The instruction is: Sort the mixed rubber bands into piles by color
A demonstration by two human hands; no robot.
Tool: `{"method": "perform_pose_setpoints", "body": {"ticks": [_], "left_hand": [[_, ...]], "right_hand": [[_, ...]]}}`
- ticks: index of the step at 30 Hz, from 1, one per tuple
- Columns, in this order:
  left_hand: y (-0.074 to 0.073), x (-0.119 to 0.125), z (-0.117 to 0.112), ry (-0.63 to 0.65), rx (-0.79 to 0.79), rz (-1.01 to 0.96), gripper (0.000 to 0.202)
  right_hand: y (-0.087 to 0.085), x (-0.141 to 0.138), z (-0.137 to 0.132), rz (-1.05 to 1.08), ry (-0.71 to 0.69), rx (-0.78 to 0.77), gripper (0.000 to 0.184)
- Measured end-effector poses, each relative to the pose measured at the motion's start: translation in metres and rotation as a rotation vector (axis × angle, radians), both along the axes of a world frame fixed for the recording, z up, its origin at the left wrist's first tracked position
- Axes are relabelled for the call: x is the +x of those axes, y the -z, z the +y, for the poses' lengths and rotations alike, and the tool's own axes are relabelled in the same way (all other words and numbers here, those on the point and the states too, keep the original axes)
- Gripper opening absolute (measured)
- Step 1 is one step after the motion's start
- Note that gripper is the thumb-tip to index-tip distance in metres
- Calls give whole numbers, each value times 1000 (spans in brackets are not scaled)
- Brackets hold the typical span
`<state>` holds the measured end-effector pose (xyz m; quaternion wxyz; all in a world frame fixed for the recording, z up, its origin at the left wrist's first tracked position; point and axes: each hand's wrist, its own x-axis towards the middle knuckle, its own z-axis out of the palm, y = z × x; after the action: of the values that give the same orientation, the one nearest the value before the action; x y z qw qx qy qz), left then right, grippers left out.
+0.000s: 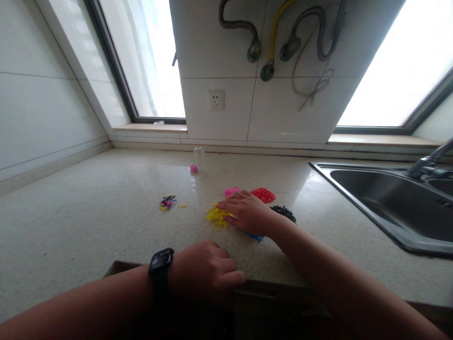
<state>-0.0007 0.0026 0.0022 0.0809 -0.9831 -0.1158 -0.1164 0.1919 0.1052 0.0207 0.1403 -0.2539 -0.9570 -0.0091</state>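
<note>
My right hand [247, 212] reaches over a pile of small yellow rubber bands [217, 216], its fingers apart and the fingertips at the pile's right side. Around that hand lie more piles of small bands: pink bands [231, 191], red bands [264, 195], black bands [284, 213] and partly covered blue bands [255, 236]. My left hand [207, 269], below a black wristwatch [161, 262], rests at the counter's front edge with curled fingers; nothing shows in it. Mixed-colour bands [167, 202] form a small heap to the left, with a few yellow bands [183, 206] beside it.
A clear plastic container [198, 153] stands near the back wall, with a pink piece [193, 168] by it. On the right, a steel sink [364, 222] with a faucet [430, 160] is set into the speckled counter [106, 212]. A wall socket [216, 100] is behind.
</note>
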Motion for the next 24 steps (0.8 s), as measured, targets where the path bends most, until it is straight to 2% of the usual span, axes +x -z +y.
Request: {"method": "perform_pose_setpoints", "body": {"ticks": [8,13,19,24], "left_hand": [[0,-1,0,6,3,-8,11],[-2,0,-1,-4,0,11,11],[-2,-1,-2,0,15,-4,10],[-1,-3,-1,6,17,-6,11]], "right_hand": [[-2,0,-2,10,-21,28,35],[-10,16,3,114,1,7,37],[-21,66,21,290,166,26,38],[-17,122,47,459,362,48,33]]}}
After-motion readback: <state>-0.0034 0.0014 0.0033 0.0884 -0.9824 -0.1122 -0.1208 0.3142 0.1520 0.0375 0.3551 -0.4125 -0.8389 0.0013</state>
